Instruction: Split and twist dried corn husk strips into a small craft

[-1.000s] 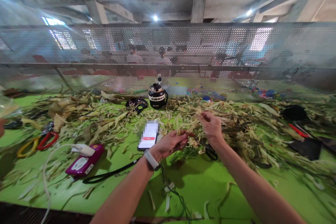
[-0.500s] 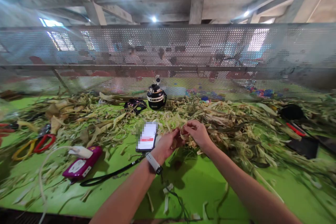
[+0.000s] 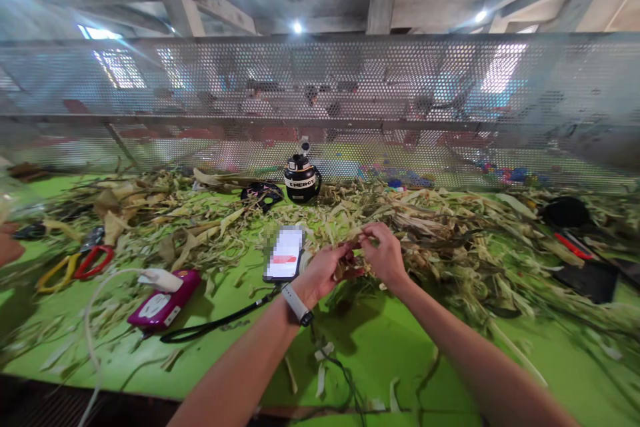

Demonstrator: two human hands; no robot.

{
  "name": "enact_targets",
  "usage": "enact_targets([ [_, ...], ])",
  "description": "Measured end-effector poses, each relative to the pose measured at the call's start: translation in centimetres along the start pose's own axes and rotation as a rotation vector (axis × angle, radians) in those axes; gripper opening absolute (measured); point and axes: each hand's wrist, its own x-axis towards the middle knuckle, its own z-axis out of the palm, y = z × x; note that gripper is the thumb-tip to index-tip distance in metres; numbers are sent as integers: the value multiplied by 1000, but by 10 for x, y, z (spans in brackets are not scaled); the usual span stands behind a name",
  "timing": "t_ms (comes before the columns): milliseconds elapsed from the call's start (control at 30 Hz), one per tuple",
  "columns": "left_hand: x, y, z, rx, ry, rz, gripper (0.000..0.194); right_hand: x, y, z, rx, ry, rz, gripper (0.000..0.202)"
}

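Near the middle of the green table, my left hand (image 3: 327, 273) is closed, fingertips pinched around a small piece of dry corn husk (image 3: 354, 237). Facing it, my right hand (image 3: 385, 255) pinches the same husk with thumb and forefinger. The hands almost touch, and the fingers partly hide the husk. A grey-banded watch (image 3: 297, 305) is on my left wrist. Just left of my left hand lies a phone (image 3: 287, 255) with a lit screen. Loose husk strips (image 3: 430, 230) are heaped behind and to the right of my hands.
A black jug (image 3: 301, 181) stands before a perforated metal screen (image 3: 225, 80). Leftward lie a purple power bank (image 3: 173, 303) with a white cable, a black strap (image 3: 210, 327), and red-handled (image 3: 95, 261) and yellow-handled scissors (image 3: 59, 273). Another person's hand (image 3: 9, 245) shows at the left edge.
The view has shifted slightly. My right hand has risen a little, still pinching beside the left. At the left edge, another person's hand now shows where red handles were.
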Motion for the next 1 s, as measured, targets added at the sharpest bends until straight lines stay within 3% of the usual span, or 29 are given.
enact_targets([
  [200, -5, 3, 0, 29, -127, -75, 11, 8, -3, -7, 80, 84, 198, 13],
  [367, -8, 3, -2, 53, -217, -131, 11, 11, -4, -10, 201, 56, 352, 15],
  [467, -5, 1, -5, 57, -264, -137, 11, 11, -3, -9, 249, 59, 370, 17],
  [600, -2, -1, -6, 47, -216, -64, 12, 9, -5, -4, 335, 54, 419, 24],
  [733, -3, -3, 0, 62, -131, 36, 13, 7, -10, 3, 478, 65, 587, 42],
  [800, -4, -3, 3, 95, -117, 72, 15, 6, -12, 4, 577, 0, 648, 40],
  [933, -5, -3, 4, 110, -119, 70, 17, 4, -15, 0, 751, -292, 652, 32],
  [1000, -4, -1, 1, 97, -138, 28, 17, 4, -16, -3, 805, -299, 658, 32],
])
